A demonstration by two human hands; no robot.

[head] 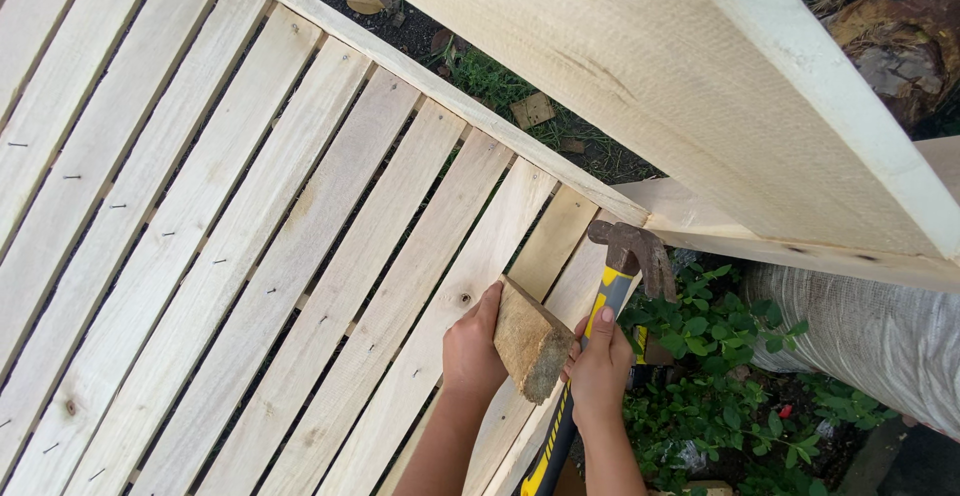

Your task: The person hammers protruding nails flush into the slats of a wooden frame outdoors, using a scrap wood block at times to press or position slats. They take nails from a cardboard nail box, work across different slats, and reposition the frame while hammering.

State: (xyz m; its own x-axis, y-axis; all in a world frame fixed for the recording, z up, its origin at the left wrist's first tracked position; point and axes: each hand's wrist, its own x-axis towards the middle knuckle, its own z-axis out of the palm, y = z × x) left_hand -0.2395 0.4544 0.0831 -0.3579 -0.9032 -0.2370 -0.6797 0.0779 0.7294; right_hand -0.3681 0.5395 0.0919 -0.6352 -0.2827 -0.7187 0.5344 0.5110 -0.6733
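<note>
- Two hands are sharing one small wooden block [530,341], which is sitting at about five o'clock in the view, pressed against the ends of the pale slats [300,256].
- Left hand [472,348] is gripping the block's left side, fingers curled over its top corner.
- Right hand [600,371] is pinching the block's right edge while also clasping a yellow-and-black claw hammer [610,296], head pointing to twelve o'clock.
- Doing this well, I'd judge, is keeping the block square on the slat ends and the fingers off any struck face.
- Further out, a long rail [450,96] is crossing the slats, and a wide board [700,86] is leaning at one o'clock.
</note>
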